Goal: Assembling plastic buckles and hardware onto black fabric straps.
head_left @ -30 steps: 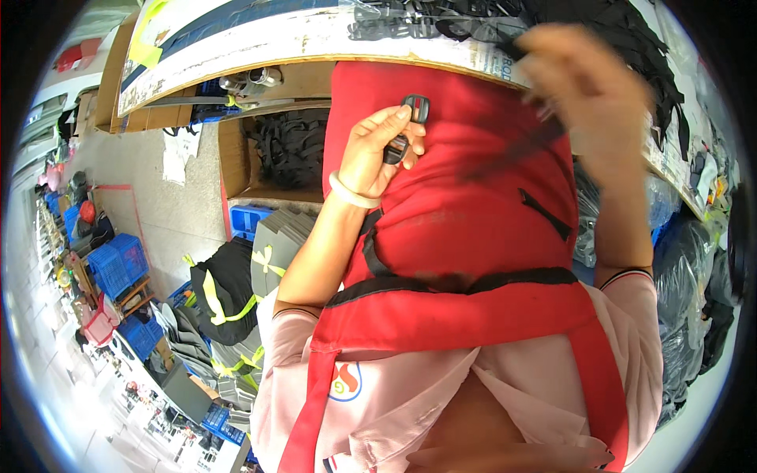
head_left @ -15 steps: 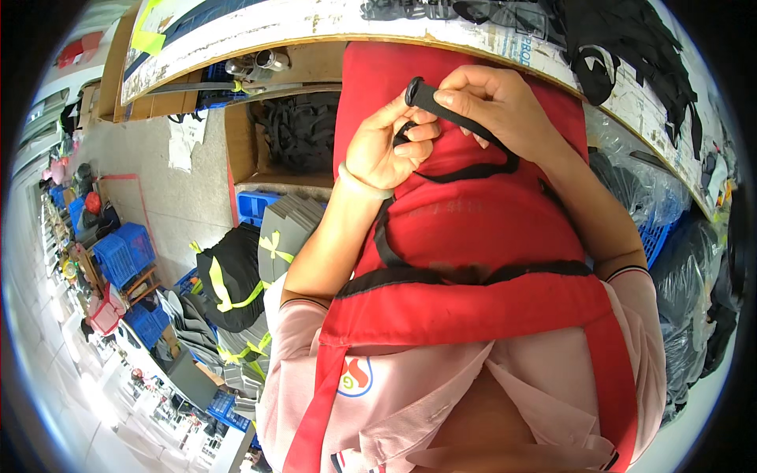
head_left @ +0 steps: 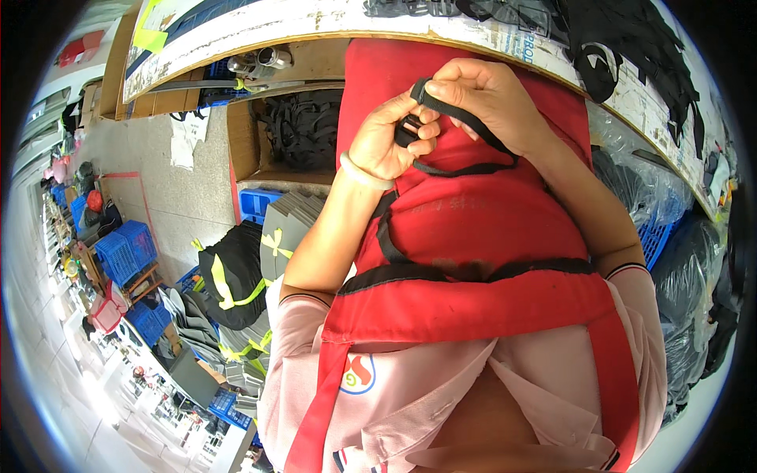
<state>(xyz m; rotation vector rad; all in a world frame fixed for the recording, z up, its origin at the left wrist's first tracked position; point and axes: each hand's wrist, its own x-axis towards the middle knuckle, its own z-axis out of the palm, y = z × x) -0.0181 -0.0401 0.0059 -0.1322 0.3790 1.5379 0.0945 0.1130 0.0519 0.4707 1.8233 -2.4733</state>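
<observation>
Head view: my left hand [head_left: 386,140] is mostly curled in, and it holds a black buckle [head_left: 407,131]. My right hand [head_left: 494,106] pinches a black strap [head_left: 490,137], close by my left hand. The strap bends in a loop over my red apron [head_left: 481,232], just beside the white table [head_left: 323,20].

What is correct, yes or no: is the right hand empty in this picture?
No, the right hand pinches a black strap over the red apron.
</observation>
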